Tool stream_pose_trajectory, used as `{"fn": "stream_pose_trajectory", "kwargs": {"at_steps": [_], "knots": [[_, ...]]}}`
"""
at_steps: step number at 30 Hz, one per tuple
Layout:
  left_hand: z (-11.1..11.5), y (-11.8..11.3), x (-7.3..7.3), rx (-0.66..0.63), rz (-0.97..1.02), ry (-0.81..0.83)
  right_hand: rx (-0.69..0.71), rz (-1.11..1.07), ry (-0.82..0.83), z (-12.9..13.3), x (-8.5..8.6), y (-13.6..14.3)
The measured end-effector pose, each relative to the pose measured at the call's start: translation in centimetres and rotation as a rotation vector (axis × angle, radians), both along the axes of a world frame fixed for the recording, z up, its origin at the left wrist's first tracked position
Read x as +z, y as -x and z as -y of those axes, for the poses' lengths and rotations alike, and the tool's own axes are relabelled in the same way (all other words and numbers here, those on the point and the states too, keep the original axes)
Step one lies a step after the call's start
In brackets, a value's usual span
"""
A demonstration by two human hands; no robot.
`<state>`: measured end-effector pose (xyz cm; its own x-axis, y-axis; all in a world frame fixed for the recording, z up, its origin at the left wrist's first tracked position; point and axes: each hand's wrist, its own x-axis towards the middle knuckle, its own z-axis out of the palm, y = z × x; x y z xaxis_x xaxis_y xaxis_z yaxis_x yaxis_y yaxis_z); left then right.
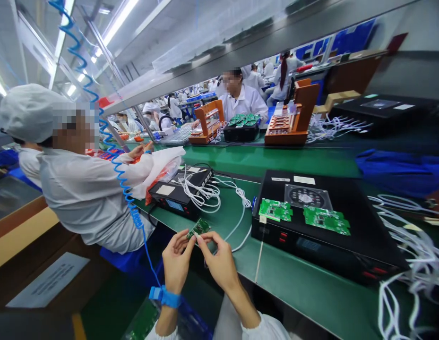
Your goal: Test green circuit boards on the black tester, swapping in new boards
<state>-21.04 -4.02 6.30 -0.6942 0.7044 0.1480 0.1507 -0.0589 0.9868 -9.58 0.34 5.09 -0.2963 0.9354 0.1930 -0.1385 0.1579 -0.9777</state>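
Both of my hands are together just off the front edge of the green bench [276, 276]. Between them is a small green circuit board [202, 226], tilted. My left hand [177, 255] has its fingers closed on the board's left side, and a blue wrist strap [165, 296] with a coiled cord circles that wrist. My right hand [217, 257] pinches at the board's near edge with thumb and fingers. A small pale piece shows at the thumb tips, too small to name. On a black box [269, 231] to the right lie two more green circuit boards [326, 219].
A smaller black box [173, 196] with white cables [205, 193] stands on the bench ahead. More white cables [400, 264] tangle at the right. The blue coiled cord [116, 160] hangs at the left, near a seated co-worker [88, 198]. Orange fixtures [288, 125] stand farther back.
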Motion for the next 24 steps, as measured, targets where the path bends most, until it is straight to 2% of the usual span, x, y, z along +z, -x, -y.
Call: {"fn": "stream_pose_trajectory", "kwargs": {"at_steps": [11,18,24], "knots": [[0.63,-0.11,0.35,0.001,-0.032,-0.011,0.019,-0.103,0.031,0.08,0.06,0.09],[0.65,0.02,0.27,0.026,-0.078,-0.021,0.041,-0.103,0.07,0.05,0.11,0.13],[0.84,-0.15,0.45,0.029,-0.092,-0.015,0.034,-0.095,0.034,0.3,0.48,0.16]]}}
